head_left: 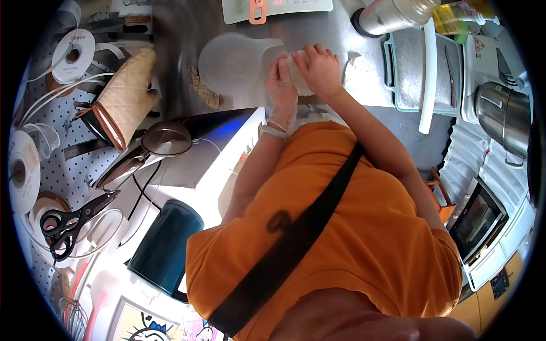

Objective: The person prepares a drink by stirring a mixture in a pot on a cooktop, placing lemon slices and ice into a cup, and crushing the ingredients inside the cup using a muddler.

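Both my hands come together over the steel worktop's front edge, around a pale off-white piece (299, 78) that looks like a lump of dough. My left hand (280, 85), in a clear thin glove, holds its left side with the fingers closed. From the right, my right hand (322, 69) curls over its top and side. Part of the piece is hidden behind the fingers. Just left of my hands stands a translucent plastic bowl (227, 65) with a spout or handle. A crumpled whitish patch (357, 73) lies to the right; its kind is unclear.
A digital scale (296, 7) with an orange-handled tool (257, 11) sits at the back. A patterned cloth (203, 88) lies near the front edge. Rightward are a metal bottle (392, 17) and a teal-edged tray (412, 74). An oven mitt (122, 94) hangs left, above scissors (77, 219).
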Available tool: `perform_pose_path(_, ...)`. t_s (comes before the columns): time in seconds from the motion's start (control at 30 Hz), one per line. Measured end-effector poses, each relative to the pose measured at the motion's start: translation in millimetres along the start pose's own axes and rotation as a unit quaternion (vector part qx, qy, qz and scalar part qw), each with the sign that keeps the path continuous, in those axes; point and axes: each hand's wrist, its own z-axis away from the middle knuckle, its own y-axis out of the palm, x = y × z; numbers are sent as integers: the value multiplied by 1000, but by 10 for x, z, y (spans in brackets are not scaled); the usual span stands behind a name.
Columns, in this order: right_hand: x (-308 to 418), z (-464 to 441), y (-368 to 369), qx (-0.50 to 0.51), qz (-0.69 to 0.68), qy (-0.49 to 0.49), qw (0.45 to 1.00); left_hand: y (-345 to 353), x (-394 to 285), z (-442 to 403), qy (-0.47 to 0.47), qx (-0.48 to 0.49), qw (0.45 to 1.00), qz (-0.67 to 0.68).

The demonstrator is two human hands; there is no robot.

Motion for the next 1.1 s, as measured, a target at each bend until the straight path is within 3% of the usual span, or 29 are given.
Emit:
perform_pose_path(0.3, -4, 7, 27, -11, 6, -6, 1000, -5, 59, -22, -7, -5, 1000, 27)
perform_pose_path(0.4, -19, 10, 15, 3, -15, 5, 1000, -9, 94, -56, 49, -6, 999, -7)
perform_pose_path(0.47, -71, 40, 4, -60, -60, -100, 991, 12, 19, -41, 128, -14, 989, -77)
perform_pose_path(0.67, -105, 129, -17, -49, -3, -193, 980, 36, -49, 1, 33, -13, 998, -53)
perform_pose_path(0.9, -70, 129, -40, -65, 42, -199, 977, 15, -106, -9, 121, 8, 984, -133)
perform_pose_path(0.97, -80, 117, -113, 14, -18, -169, 985, 20, -147, -1, 73, 29, 991, -112)
perform_pose_path(1.1, -104, -159, -200, -57, -71, -155, 984, -84, -140, -84, 213, 63, 945, -242)
